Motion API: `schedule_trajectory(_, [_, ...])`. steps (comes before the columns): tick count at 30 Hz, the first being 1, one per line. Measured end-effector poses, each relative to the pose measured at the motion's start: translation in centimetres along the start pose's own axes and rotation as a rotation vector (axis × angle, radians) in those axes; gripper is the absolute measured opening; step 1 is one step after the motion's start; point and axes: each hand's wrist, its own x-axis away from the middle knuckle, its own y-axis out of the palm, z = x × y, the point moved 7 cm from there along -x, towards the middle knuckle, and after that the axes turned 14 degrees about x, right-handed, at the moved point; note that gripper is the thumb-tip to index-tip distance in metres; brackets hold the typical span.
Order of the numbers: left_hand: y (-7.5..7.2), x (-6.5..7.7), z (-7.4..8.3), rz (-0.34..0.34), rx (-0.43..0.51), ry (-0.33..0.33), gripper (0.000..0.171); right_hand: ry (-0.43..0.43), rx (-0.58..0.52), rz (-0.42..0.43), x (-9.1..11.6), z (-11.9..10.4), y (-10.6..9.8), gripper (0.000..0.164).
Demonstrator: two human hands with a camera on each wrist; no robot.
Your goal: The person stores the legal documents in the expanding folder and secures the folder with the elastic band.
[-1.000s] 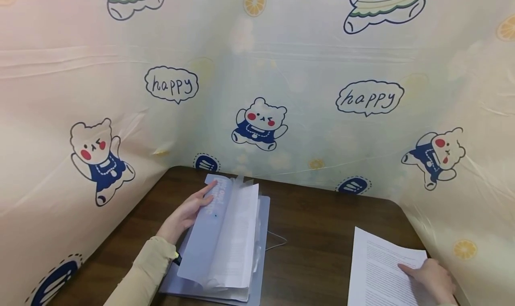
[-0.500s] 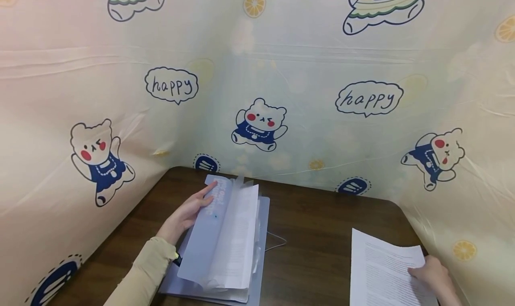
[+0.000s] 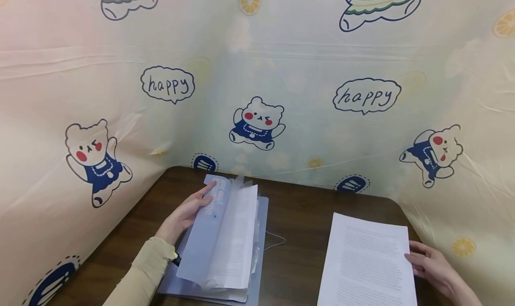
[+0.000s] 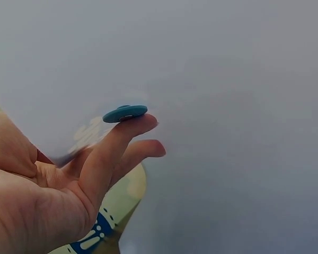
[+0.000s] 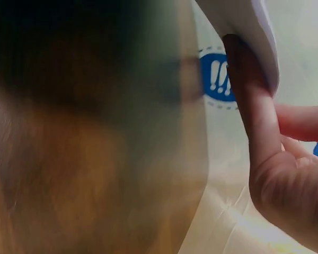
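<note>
On the left of the table in the head view lies a light blue document folder [image 3: 203, 239], its cover lifted and white sheets [image 3: 237, 248] showing inside. My left hand [image 3: 189, 212] holds that cover near its upper left edge. A round teal button [image 4: 125, 113] on the cover sits against a fingertip in the left wrist view. At the right, my right hand [image 3: 432, 268] pinches the right edge of white printed paper [image 3: 370, 261], which is raised with its text facing me. Thumb and fingers meet around the paper's edge in the right wrist view.
A thin elastic cord [image 3: 277, 241] loops out from the folder's right side onto the dark wooden table [image 3: 301, 216]. Patterned curtain cloth [image 3: 310, 118] with bears and "happy" bubbles closes in the table at the back and both sides.
My right hand has shifted from lying over the paper to gripping its right edge. The paper has moved left and up. My left hand and the folder have stayed put.
</note>
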Motion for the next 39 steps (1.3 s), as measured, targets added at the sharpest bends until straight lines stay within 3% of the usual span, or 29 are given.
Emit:
schedule_trajectory(9, [-0.1, 0.1, 0.0, 0.017, -0.007, -0.002, 0.065, -0.057, -0.131, 0.136, 0.1, -4.0, 1.1, 0.076])
schedule_trajectory(14, [0.0, 0.1, -0.1, 0.011, -0.016, -0.002, 0.065, -0.116, -0.315, 0.235, 0.6, -5.8, 2.4, 0.042])
schedule_trajectory(16, [0.1, 0.2, -0.1, 0.007, -0.021, -0.002, 0.065, -0.132, -0.372, 0.264, 0.7, -6.6, 3.1, 0.035])
schedule_trajectory(24, [0.3, 0.1, -0.3, 0.004, -0.011, -0.002, 0.065, -0.166, -0.548, 0.362, 1.1, -9.9, 5.8, 0.036])
schedule_trajectory(27, [0.3, 0.0, -0.4, 0.009, -0.003, -0.002, 0.065, -0.156, -0.544, 0.347, 1.1, -10.7, 6.9, 0.04])
schedule_trajectory(34, [0.4, 0.1, -0.4, 0.009, -0.024, 0.006, 0.065, -0.126, -0.514, 0.237, 1.0, -12.5, 8.9, 0.076])
schedule_trajectory(39, [0.4, 0.1, -0.4, 0.009, -0.04, 0.013, 0.065, -0.131, -0.46, 0.184, 0.9, -14.0, 10.6, 0.078])
